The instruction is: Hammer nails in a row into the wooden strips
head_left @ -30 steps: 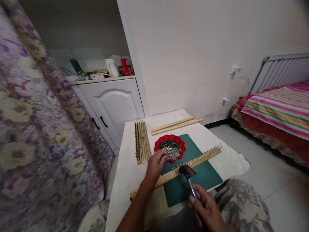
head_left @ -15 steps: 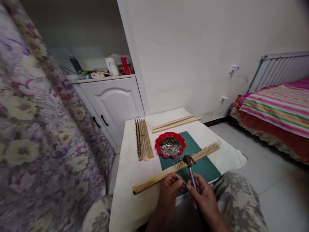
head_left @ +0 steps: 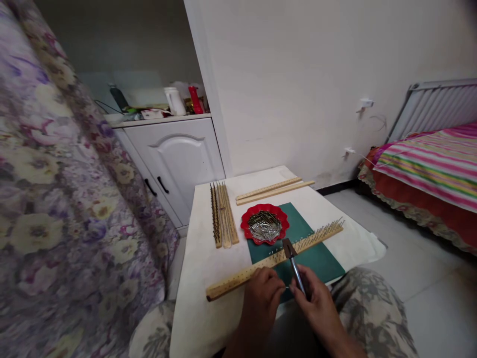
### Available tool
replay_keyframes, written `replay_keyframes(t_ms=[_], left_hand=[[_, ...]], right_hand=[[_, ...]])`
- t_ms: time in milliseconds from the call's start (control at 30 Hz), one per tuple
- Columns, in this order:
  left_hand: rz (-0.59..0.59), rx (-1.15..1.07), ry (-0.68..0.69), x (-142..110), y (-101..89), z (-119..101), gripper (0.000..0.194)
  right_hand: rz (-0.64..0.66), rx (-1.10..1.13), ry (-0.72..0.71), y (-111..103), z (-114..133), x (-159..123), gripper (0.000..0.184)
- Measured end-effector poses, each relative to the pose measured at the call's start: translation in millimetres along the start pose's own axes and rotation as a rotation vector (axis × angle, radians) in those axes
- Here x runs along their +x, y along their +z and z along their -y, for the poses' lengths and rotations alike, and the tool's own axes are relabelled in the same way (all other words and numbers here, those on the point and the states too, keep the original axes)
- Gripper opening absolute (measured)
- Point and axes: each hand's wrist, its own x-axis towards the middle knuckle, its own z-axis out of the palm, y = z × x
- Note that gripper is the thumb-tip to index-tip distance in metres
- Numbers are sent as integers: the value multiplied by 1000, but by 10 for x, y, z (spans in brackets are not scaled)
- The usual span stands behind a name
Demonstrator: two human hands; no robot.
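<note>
My right hand (head_left: 313, 293) is wrapped round the handle of a claw hammer (head_left: 296, 271), whose dark head is up over the wooden strip. My left hand (head_left: 264, 293) is closed, knuckles up, in front of the strip; a small bright tip of a nail shows at its fingertips, near my right fingers. The long wooden strip (head_left: 238, 278) lies slantwise over a green mat (head_left: 328, 261). Its right half bristles with upright nails, while rows of small holes mark the left part. Behind it, a red scalloped bowl (head_left: 244, 226) holds many loose nails.
Several narrow wooden strips (head_left: 234, 226) lie at the table's left, one full of dark nails. Two more strips (head_left: 268, 190) lie at the back. A white cloth covers the table (head_left: 197, 248). A flowered curtain (head_left: 122, 199) hangs left; a bed (head_left: 428, 159) stands right.
My left hand has turned over from a pinch showing the nail to knuckles up, hiding most of it. The hammer head has rotated a little in my right hand.
</note>
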Motion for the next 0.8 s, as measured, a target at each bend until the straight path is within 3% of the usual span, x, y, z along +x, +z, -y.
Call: replay_keyframes(t_ms=[167, 300, 467, 800], left_hand=[[-9, 182, 74, 41, -5, -10, 23], [-83, -17, -90, 123, -2, 106, 16], [-195, -141, -344, 258, 70, 348, 12], [-239, -134, -345, 324, 161, 445, 17]], right_hand=[[45, -9, -70, 6, 75, 57, 19], [46, 53, -45, -7, 135, 58, 17], [64, 270, 120, 3, 136, -16, 27], [55, 327, 127, 25, 69, -48, 29]])
